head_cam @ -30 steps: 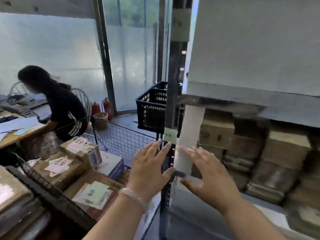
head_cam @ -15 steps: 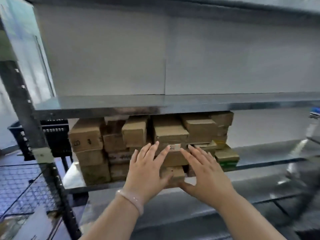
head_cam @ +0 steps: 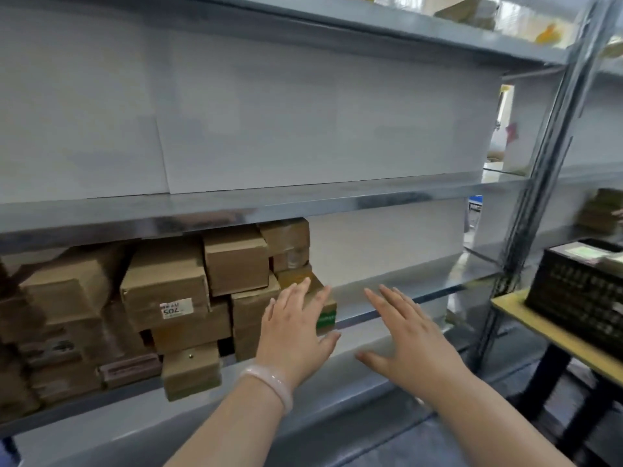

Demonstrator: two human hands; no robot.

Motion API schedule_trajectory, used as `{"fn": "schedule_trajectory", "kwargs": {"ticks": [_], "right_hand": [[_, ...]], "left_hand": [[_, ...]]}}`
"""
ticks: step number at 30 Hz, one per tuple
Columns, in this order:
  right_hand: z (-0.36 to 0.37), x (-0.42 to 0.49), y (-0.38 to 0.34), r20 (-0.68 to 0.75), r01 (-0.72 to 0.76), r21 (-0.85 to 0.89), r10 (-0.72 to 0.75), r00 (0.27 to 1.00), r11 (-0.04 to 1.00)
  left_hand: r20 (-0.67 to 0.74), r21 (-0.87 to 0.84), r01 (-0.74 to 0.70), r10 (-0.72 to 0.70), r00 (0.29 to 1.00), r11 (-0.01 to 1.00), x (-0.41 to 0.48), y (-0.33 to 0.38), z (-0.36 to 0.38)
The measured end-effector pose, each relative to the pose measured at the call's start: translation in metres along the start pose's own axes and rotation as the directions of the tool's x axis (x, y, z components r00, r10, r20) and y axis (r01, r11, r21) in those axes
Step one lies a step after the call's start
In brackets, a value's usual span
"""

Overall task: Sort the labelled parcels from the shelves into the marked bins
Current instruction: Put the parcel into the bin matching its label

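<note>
Several brown cardboard parcels (head_cam: 165,288) are stacked on the left half of a grey metal shelf (head_cam: 397,291). One of them carries a white label reading 705 upside down (head_cam: 175,310). A small parcel with a green label (head_cam: 325,315) lies at the right end of the stack. My left hand (head_cam: 293,335), a pale bangle on its wrist, is raised with straight spread fingers in front of that parcel. My right hand (head_cam: 411,335) is held out flat before the bare right part of the shelf. Neither hand holds anything.
A black plastic crate (head_cam: 580,294) stands on a yellow-edged table (head_cam: 526,318) at the right. A grey upright post (head_cam: 539,183) ends the shelf unit. The shelf above (head_cam: 303,197) holds nothing in view; more parcels sit on a further shelf (head_cam: 603,214) at far right.
The view has swung right along the shelving, from the wire bins and black basket to the parcel stack. Both hands stayed raised and spread, now at the stack's right end.
</note>
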State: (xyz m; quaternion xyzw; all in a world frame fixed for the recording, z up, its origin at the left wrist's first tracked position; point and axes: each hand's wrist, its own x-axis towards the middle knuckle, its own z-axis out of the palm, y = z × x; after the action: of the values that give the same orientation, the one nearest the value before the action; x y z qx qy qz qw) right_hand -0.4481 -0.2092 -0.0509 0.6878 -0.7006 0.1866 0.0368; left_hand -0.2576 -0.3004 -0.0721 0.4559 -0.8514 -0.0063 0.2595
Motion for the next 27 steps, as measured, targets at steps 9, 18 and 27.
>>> {"fn": "schedule_trajectory", "kwargs": {"ticks": [9, 18, 27], "right_hand": [[0.023, 0.078, 0.024, 0.051, -0.012, 0.111, 0.006, 0.999, 0.994], [0.066, 0.223, 0.016, 0.066, -0.075, 0.36, 0.055, 0.996, 0.93], [0.11, 0.325, 0.011, 0.082, -0.154, 0.653, 0.133, 0.988, 0.742]], "left_hand": [[-0.06, -0.05, 0.097, -0.1, 0.993, 0.994, 0.062, -0.018, 0.026], [-0.049, -0.031, 0.14, -0.141, 0.989, 0.99, 0.09, -0.069, 0.053], [-0.047, -0.024, 0.119, -0.12, 0.992, 0.993, 0.109, -0.088, 0.06]]}}
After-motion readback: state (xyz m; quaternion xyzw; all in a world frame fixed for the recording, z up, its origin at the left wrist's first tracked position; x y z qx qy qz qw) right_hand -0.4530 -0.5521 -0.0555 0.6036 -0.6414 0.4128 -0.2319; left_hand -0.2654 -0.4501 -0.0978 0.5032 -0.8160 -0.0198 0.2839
